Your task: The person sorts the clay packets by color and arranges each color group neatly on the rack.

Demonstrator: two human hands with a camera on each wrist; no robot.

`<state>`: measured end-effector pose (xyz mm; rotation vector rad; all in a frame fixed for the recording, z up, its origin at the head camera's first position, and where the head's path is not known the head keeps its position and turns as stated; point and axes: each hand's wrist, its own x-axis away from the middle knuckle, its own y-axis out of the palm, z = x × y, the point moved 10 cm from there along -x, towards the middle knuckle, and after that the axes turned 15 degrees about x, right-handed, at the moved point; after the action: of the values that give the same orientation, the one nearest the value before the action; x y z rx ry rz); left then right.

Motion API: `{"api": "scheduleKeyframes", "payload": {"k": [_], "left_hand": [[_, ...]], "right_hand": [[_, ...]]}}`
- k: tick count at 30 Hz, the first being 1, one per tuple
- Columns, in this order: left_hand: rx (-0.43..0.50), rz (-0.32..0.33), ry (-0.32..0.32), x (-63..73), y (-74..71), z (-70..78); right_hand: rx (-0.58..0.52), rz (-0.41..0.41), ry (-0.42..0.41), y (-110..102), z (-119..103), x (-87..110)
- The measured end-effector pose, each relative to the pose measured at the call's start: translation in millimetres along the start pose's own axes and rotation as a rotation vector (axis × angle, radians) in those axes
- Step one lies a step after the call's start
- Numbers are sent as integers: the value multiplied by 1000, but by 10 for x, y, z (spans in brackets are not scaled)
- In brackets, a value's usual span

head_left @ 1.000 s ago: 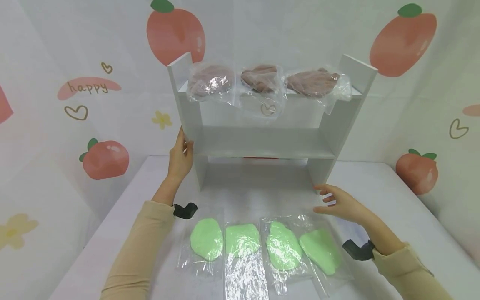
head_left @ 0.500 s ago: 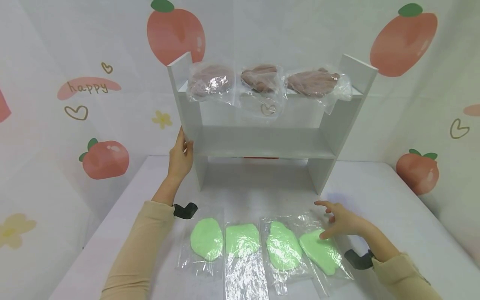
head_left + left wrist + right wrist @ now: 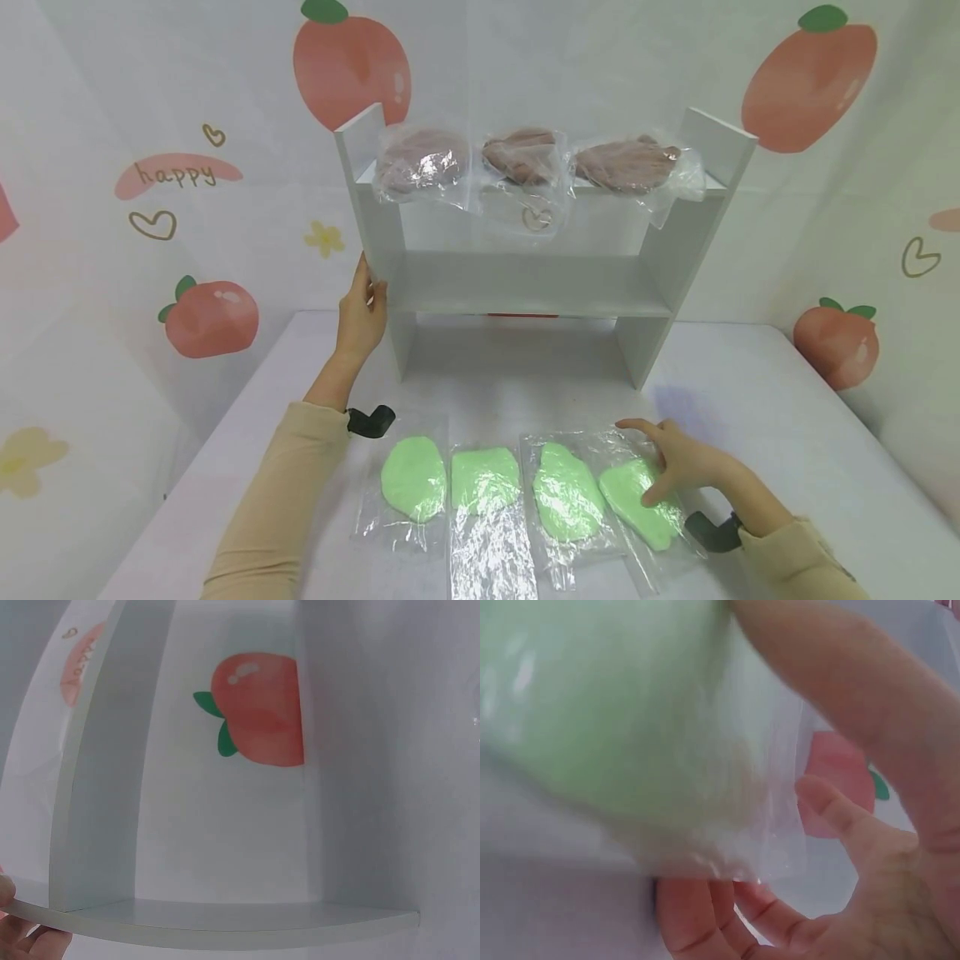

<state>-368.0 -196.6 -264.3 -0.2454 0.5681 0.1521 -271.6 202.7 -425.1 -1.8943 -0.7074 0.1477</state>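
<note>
A white two-tier shelf [image 3: 525, 283] stands on the table. My left hand [image 3: 362, 321] holds its left side panel; in the left wrist view the thumb [image 3: 6, 890] and fingers [image 3: 46, 943] lie on either side of the board. My right hand [image 3: 686, 458] is spread over the rightmost flat green piece [image 3: 624, 485] in a clear plastic bag. The right wrist view has this bag [image 3: 615, 735] close up and blurred, the thumb and fingertips at its edges. Whether they press it cannot be seen. More bagged green pieces [image 3: 414, 479] lie in a row to the left.
Three clear bags with brown lumps [image 3: 522, 157] sit on the shelf's top board, their loose plastic hanging over its front edge. Behind the white table [image 3: 750, 392] hangs a fruit-printed cloth [image 3: 247, 75]. Each wrist wears a black strap mount [image 3: 371, 422].
My right hand has come away from the shelf's lower right corner and down toward me, over the rightmost bagged green piece. The left hand and shelf have stayed put.
</note>
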Motion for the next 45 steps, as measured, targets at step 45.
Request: {"api": "scheduleKeyframes", "payload": {"k": [45], "left_hand": [[12,-4,-8,-2,2,1]], "right_hand": [[-30,226,-297,-523,-349,-13]]}}
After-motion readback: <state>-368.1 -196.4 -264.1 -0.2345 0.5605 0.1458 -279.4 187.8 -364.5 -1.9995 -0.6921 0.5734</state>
